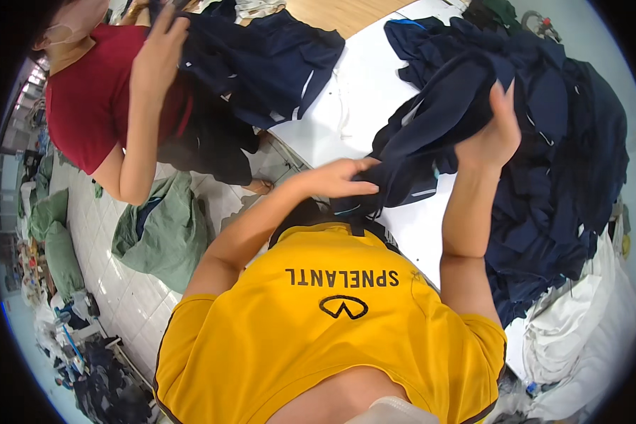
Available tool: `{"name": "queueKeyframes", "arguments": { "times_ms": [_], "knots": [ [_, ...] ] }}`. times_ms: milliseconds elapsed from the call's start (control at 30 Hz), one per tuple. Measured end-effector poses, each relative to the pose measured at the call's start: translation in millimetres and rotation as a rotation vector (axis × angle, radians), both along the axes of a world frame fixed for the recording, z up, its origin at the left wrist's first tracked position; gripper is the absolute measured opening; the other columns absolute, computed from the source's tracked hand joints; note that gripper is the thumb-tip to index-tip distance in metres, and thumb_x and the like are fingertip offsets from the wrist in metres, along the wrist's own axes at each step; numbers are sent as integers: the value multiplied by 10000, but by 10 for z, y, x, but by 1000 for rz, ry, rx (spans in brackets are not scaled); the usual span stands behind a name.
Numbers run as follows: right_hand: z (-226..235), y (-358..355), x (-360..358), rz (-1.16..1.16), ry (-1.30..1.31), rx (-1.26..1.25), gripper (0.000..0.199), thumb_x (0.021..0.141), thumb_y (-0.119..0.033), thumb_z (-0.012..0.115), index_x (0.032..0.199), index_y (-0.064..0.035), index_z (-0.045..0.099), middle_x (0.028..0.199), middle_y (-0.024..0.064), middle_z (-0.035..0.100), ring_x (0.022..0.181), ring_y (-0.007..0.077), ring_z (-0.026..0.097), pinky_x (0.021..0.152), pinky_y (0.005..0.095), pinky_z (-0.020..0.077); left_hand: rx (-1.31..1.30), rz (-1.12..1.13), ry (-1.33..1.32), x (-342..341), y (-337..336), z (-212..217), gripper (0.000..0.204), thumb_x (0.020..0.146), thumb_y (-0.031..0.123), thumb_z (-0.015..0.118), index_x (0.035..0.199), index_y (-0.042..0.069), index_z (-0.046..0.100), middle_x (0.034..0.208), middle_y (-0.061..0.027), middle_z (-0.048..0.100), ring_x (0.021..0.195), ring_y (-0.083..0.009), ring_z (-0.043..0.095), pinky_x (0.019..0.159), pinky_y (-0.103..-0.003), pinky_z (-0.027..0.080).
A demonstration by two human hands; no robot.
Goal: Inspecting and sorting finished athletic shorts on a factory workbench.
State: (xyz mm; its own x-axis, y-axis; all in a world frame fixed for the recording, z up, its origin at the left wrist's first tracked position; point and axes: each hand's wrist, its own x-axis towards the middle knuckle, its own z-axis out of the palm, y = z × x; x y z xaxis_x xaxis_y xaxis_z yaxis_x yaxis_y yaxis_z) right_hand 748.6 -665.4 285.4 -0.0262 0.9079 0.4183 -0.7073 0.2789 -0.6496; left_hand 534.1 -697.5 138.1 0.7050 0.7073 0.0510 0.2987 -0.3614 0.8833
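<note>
A dark navy garment [442, 106] is bunched and partly raised over the white table in front of me. My right hand [493, 134] holds it up on the right, thumb pointing upward and the other fingers largely hidden by the cloth. At the garment's lower left end, near the table's front edge, my left hand [343, 178] has the fabric between thumb and fingers. A large heap of similar navy garments [551, 148] lies beside and behind my right hand.
At the upper left a co-worker in a dark red top [95, 92] handles another navy garment [275, 63]. A green sack [166, 230] stands on the tiled floor to my left. White cloth or sacking [572, 325] lies at the lower right, by the table [364, 78].
</note>
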Motion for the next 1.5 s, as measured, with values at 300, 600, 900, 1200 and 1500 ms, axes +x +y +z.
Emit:
{"name": "queueKeyframes", "arguments": {
  "times_ms": [300,600,900,1200,1500],
  "knots": [
    [234,315,1026,-1301,-1480,189,189,674,-21,598,856,-63,566,760,54,570,698,116,553,666,241,448,1125,560,425,-987,609,1403,262,713,325,702,692,84,599,780,-7,589,758,-189,578,822,-391,395],
    [313,-534,1053,-299,-1525,116,283,662,-112,420,834,47,580,793,133,593,793,229,596,743,281,437,935,376,443,-1314,79,1633,386,578,336,774,663,38,545,1038,-72,599,983,-284,551,943,-468,386],
    [67,-982,1084,-248,-904,367,586,646,-579,711,684,-12,569,551,52,525,439,155,491,415,222,338,246,475,-346,-1618,-282,1443,238,733,-5,674,865,28,479,876,-84,506,912,-165,533,866,-299,382],
    [151,-957,941,-586,-1049,143,413,723,-333,700,853,23,536,774,76,520,685,127,464,628,234,344,134,485,-297,-1564,-371,1520,529,741,-35,651,1210,6,408,1143,-68,455,1104,-146,445,936,-263,334],
    [-13,-793,962,-547,-903,388,329,805,-296,634,862,8,523,730,79,478,639,148,435,569,259,326,-389,400,-199,-1696,-447,1420,491,687,36,743,1126,-21,533,1026,-16,570,934,-67,510,857,-215,411]
  ]
}}
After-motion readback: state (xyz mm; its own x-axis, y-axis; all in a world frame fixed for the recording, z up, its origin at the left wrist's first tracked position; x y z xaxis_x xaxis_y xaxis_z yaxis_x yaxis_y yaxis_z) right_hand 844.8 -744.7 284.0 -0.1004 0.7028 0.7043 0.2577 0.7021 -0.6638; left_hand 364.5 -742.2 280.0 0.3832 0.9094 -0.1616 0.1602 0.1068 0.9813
